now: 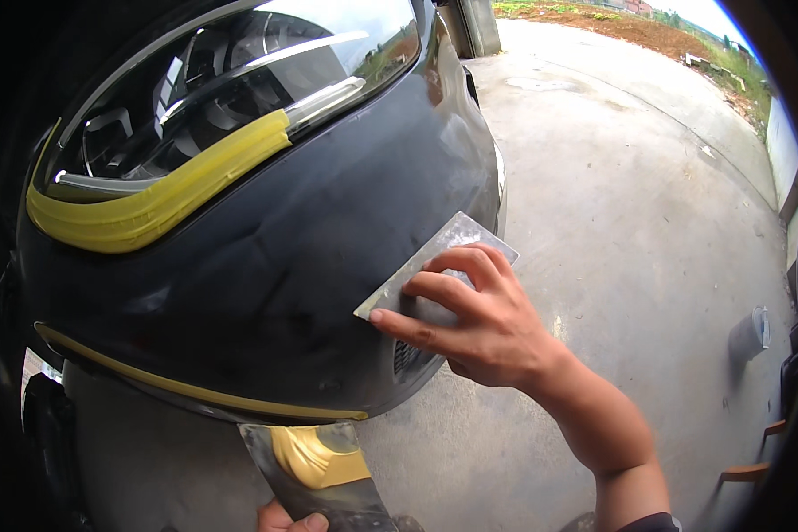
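My right hand (479, 319) grips a flat grey scraper plate (457, 232), its fingers spread over the face and the thumb side underneath out of sight. The plate lies over the right part of a dark car bumper (266, 275); whether its edge touches the paint I cannot tell. Low in the view, my left hand (293, 519) holds a dark flat board (350, 505) by its near end. A thick smear of yellow-gold putty (315, 457) sits on the board's far end, just below the bumper's lower edge.
Yellow masking tape (151, 213) borders the headlight (213, 97), and another strip of tape (195, 386) follows the bumper's lower edge. Concrete floor (612, 177) stretches to the right. A grey bucket (750, 332) stands there, with a brown wooden piece (745, 473) nearer me.
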The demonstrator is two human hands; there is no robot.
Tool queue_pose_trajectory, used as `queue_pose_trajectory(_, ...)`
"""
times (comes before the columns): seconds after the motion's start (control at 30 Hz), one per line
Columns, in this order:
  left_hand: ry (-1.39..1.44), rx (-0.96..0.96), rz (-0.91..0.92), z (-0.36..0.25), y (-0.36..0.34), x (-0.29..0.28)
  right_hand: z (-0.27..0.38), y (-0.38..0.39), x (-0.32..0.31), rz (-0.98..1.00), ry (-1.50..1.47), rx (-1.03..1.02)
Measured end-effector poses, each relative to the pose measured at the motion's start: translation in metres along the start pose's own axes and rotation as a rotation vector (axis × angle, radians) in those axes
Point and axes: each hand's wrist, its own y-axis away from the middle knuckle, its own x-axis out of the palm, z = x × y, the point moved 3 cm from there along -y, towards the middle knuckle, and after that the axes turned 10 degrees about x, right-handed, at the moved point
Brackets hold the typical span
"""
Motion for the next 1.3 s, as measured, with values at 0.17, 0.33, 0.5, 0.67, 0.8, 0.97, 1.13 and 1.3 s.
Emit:
queue_pose_trajectory(0.17,-0.103,-0.01,0.014,0.004,-0.001,-0.002,0.004,-0.008,0.006,-0.02,-0.006,0.043)
queue_pose_trajectory(0.33,-0.18,-0.023,0.069,0.006,-0.005,-0.001,0.006,0.01,0.014,-0.039,0.013,0.002)
queue_pose_trajectory(0.5,-0.253,-0.014,0.103,0.006,-0.004,0.001,0.007,0.017,-0.005,-0.062,0.025,0.023)
queue_pose_trajectory(0.67,-0.255,-0.002,0.131,0.005,-0.006,0.005,0.006,-0.003,0.004,-0.099,0.026,-0.053)
queue_pose_trajectory(0.8,-0.225,-0.038,0.115,0.006,-0.008,0.008,0.006,-0.01,0.018,-0.115,-0.043,-0.003)
queue_pose_trajectory(0.97,-0.354,-0.013,0.112,0.003,-0.018,0.016,0.009,0.001,0.016,-0.035,-0.067,-0.008)
queue_pose_trajectory(1.13,-0.589,0.085,0.164,-0.004,-0.031,0.027,0.009,0.025,-0.005,0.052,0.011,-0.015)
queue_pose_trajectory(1.3,-0.393,0.177,0.035,0.022,-0.039,0.024,0.0,0.024,-0.036,-0.2,-0.189,0.109)
